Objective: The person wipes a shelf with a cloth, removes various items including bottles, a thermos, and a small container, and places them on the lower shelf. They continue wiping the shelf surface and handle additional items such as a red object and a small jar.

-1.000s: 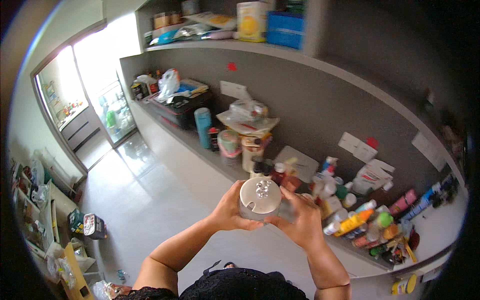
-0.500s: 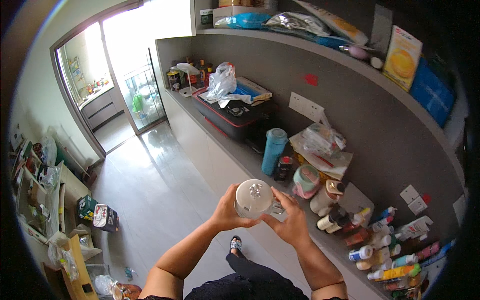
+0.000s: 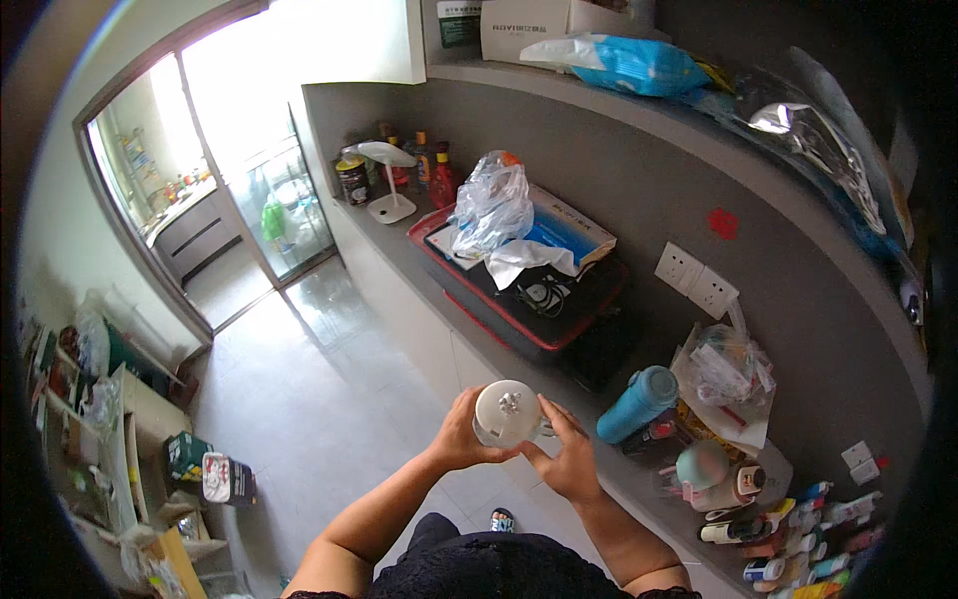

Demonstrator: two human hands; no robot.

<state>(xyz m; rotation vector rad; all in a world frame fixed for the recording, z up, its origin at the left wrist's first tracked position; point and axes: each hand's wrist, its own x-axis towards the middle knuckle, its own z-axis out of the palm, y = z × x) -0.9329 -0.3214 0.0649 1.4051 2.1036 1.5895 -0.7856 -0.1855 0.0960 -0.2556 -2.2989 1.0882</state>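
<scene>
Between my two hands, in front of my body, is a lidded mug (image 3: 507, 417) with a round white lid and a small silvery ornament on top. My left hand (image 3: 461, 435) wraps round its left side. My right hand (image 3: 569, 457) grips the right side, where part of a clear handle shows by the fingers. The mug's lower body is mostly hidden under the lid and behind my hands. On the counter to the right, a blue bottle (image 3: 637, 404) is the nearest tall thing to my right hand.
The grey counter (image 3: 389, 235) runs along the right, bearing a black case with red trim (image 3: 589, 314), a crumpled plastic bag (image 3: 496, 205), a white lamp (image 3: 392, 205) and several bottles. A shelf hangs above. Bins (image 3: 228, 479) stand on the floor at left; a sliding glass door (image 3: 284, 200) is ahead.
My view has turned and I have moved forward along the counter, so the blue bottle and the black case now appear nearer and farther right. Both hands still hold the mug.
</scene>
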